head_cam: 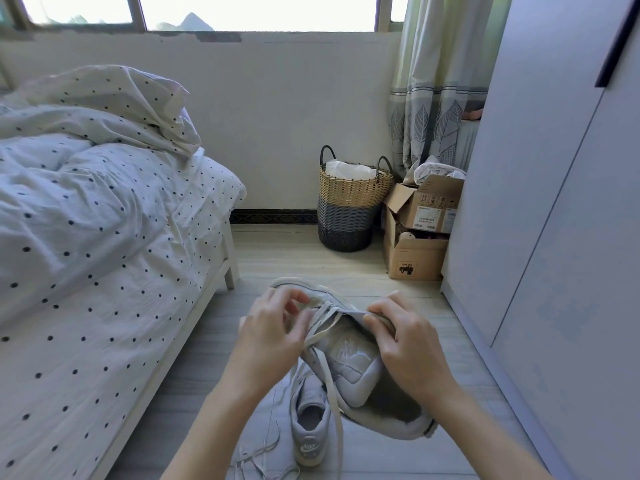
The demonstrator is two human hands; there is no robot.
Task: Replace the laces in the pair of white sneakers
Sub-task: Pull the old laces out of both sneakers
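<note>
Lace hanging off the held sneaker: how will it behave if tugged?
Likely floppy: the lace droops in loose curves from the sneaker. Probably light and flat, so it may twist. It could snag where it threads the eyelets near the left hand.

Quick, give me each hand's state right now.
Left hand: pinching the lace near the held sneaker's eyelets.
Right hand: gripping the held sneaker's upper.

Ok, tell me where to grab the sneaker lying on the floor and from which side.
Take the second sneaker at its heel collar, coming from above. It rests on the floor with its open mouth facing up and heel tab toward the camera, so fingers can slip inside, thumb on the tab. Avoid the loose laces beside it. Both hands are busy on the held sneaker.
</note>
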